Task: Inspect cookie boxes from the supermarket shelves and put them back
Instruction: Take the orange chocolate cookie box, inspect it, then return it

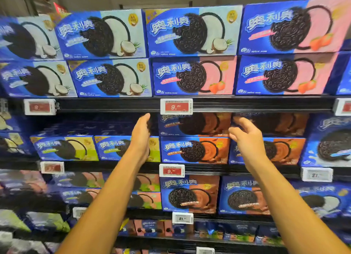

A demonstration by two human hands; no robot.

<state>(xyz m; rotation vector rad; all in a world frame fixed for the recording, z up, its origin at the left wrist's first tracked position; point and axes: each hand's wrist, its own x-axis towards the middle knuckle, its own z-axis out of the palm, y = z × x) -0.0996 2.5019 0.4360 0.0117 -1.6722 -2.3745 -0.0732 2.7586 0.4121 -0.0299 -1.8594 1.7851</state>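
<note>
Reaching forward from the bottom of the view, two bare forearms extend toward the supermarket shelving. Left hand (141, 134): open, fingers loosely curved, palm turned toward the right, holding nothing. Right hand (247, 137): open, fingers spread and slightly curled, palm turned toward the left, holding nothing. Both hands are raised to the level of the second shelf, well apart from each other.

Between the two hands stands an upper chocolate cookie box (193, 124), stacked on a lower chocolate cookie box (195, 150); contact between either hand and the upper box cannot be confirmed. Behind the left hand sits a green-fronted box (66, 149). Directly above the gap between the hands, a price tag (176, 106) reading 9.20 is clipped to the shelf edge (114, 104). Above that edge, farther up, coconut boxes (106, 35) occupy the left side and strawberry boxes (284, 74) the right side, stacked two high.
</note>
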